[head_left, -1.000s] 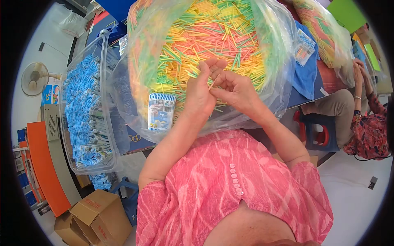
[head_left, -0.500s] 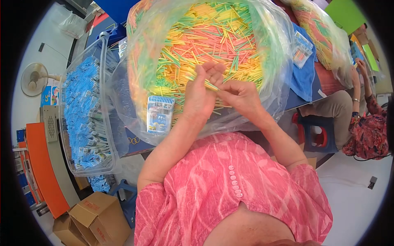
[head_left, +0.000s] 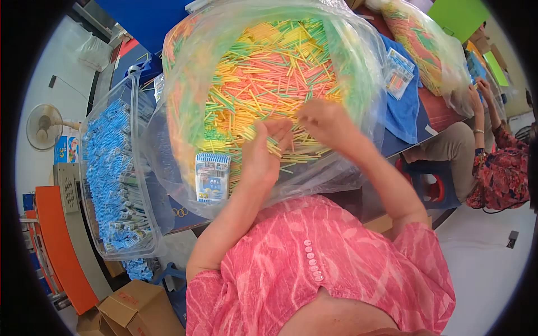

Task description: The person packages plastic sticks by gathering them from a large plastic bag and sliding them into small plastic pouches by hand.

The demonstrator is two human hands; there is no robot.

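Note:
A big clear plastic bag lies open, full of thin sticks in yellow, pink and green. Over its near side, my left hand is closed around a small bunch of these sticks, their ends showing beside the thumb. My right hand is raised just to the right, apart from the left one. Its fingers are bent together and a little blurred, so anything between them cannot be made out. A printed blue-and-white packet rests on the bag's near left edge, beside my left forearm.
On the left stands a clear tub of blue-and-white packets. A blue towel with another packet lies to the right. Further right, a seated person's hands work beside a second bag of sticks. Cardboard boxes sit below left.
My right hand has come away from the left, moving up and slightly right. The left hand still holds the sticks. The whole view has shifted a little.

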